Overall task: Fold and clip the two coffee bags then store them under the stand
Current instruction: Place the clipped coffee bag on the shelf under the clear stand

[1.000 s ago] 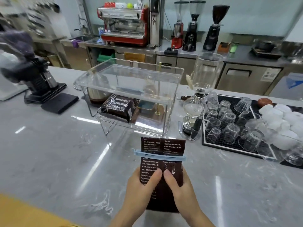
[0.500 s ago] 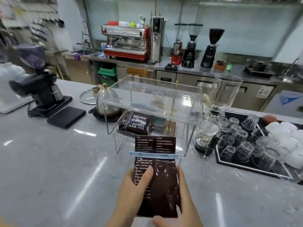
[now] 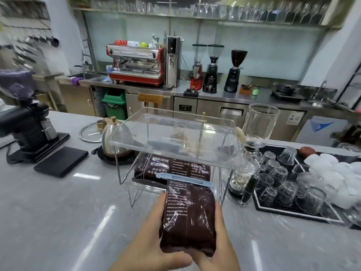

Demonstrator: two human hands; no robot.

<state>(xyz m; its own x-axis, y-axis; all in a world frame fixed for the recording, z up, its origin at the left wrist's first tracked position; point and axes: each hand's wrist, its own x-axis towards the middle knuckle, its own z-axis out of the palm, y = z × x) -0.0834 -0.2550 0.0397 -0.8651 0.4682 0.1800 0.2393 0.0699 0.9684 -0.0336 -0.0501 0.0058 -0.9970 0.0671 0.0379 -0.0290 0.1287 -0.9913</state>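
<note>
- Head view shows both hands cupping the second coffee bag (image 3: 188, 218) low in the centre of the frame: the left hand (image 3: 156, 245) wraps its left side and bottom, the right hand (image 3: 214, 249) its right side, fingers clamped on the bag.
- A pale blue clip (image 3: 184, 179) crosses the folded top, so folding and clipping look done; what remains is sliding the bag under the clear stand (image 3: 175, 145).
- The first coffee bag (image 3: 154, 167) already lies under the stand, on the left of the lower space, with its right part hidden behind the held bag's folded top.
- To do this step well, I would keep the bag low and flat, lead with the clipped end, and aim right of the stored bag so the clip does not snag it.
- Edges to mind: the wire legs (image 3: 224, 184) at the front corners, and the tray's front rim just above the folded top.
- To the right, near the stand, a siphon brewer (image 3: 252, 153) and a mat of upturned glasses (image 3: 283, 184) leave little room for sideways motion.
- Open counter (image 3: 58, 202) lies lower left, free for withdrawing the hands.
</note>
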